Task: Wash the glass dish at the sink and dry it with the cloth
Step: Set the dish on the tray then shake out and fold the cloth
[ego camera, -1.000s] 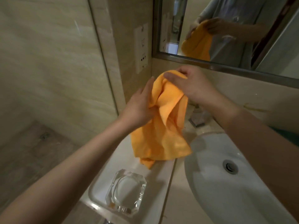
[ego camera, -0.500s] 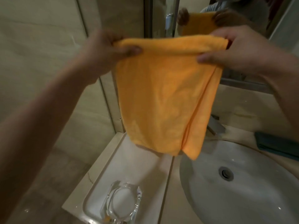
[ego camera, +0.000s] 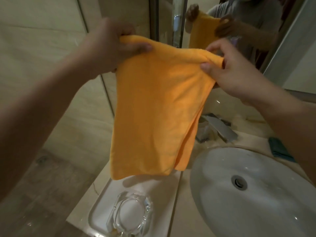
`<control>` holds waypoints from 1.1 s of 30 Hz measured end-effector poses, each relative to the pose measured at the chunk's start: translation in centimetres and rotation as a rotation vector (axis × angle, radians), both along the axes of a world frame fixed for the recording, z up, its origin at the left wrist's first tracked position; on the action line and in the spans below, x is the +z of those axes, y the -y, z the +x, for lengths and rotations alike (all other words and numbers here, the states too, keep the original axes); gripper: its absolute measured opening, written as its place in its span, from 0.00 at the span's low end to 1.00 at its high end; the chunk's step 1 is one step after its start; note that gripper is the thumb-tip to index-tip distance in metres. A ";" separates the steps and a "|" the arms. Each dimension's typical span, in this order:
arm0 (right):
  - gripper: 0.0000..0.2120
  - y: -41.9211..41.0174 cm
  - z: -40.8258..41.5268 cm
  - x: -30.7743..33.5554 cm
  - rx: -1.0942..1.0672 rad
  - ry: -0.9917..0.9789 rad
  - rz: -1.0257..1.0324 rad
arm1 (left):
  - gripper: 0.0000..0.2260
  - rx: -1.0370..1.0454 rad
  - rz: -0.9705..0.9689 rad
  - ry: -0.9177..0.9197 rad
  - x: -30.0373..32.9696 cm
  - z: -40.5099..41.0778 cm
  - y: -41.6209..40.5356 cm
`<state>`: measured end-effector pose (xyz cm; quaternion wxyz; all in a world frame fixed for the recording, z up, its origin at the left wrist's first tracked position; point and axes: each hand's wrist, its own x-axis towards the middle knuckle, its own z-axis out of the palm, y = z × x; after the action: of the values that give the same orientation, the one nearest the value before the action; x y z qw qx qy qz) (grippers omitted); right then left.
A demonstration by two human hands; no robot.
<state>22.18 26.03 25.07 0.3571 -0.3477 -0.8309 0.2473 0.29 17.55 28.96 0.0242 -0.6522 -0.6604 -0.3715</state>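
The glass dish (ego camera: 129, 215) sits in a shallow white tray (ego camera: 104, 206) at the bench's near left corner; its clear faceted walls surround a pale oval hollow with nothing visible inside it. To the right, set into the bench (ego camera: 181, 212), the round white sink (ego camera: 212, 185) shows only its metal drain (ego camera: 239, 182) and a few bright glints on the basin wall.

Behind the sink stands a squared metal tap (ego camera: 218, 128), partly hidden by the hanging cloth. A dark teal object (ego camera: 278, 147) lies on the bench at the far right, half covered by the right forearm — what it is cannot be told. A mirror (ego camera: 253, 17) above the bench reflects the cloth and both hands.

The orange cloth (ego camera: 159, 106) hangs folded in the air above the tray and the sink's left rim, well clear of the dish and touching neither. Its lower edge screens part of the tray's far end.

The left hand (ego camera: 109, 47) pinches the cloth's upper left corner, thumb across the front and fingers curled behind. The right hand (ego camera: 234, 71) grips the upper right corner lower down, thumb pressed on the bunched fold — so the top edge slopes down to the right. Both forearms reach up and forward.
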 end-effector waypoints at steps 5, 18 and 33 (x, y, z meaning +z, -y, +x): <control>0.06 -0.3 -0.1 -2.5 -0.061 -0.106 -0.078 | 0.10 -0.041 -0.052 0.074 -0.9 -0.6 -0.1; 0.23 1.0 -3.0 -6.6 -0.103 -0.470 -0.681 | 0.05 -0.294 -0.133 0.838 -0.6 0.1 -0.2; 0.42 1.6 -4.0 -6.5 0.130 -0.269 -1.036 | 0.09 -0.150 0.075 0.656 -0.5 1.3 -0.9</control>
<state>18.13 24.47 18.55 0.2262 -0.3913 -0.5670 0.6886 1.61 18.46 28.48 -0.1930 -0.5433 -0.5689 -0.5865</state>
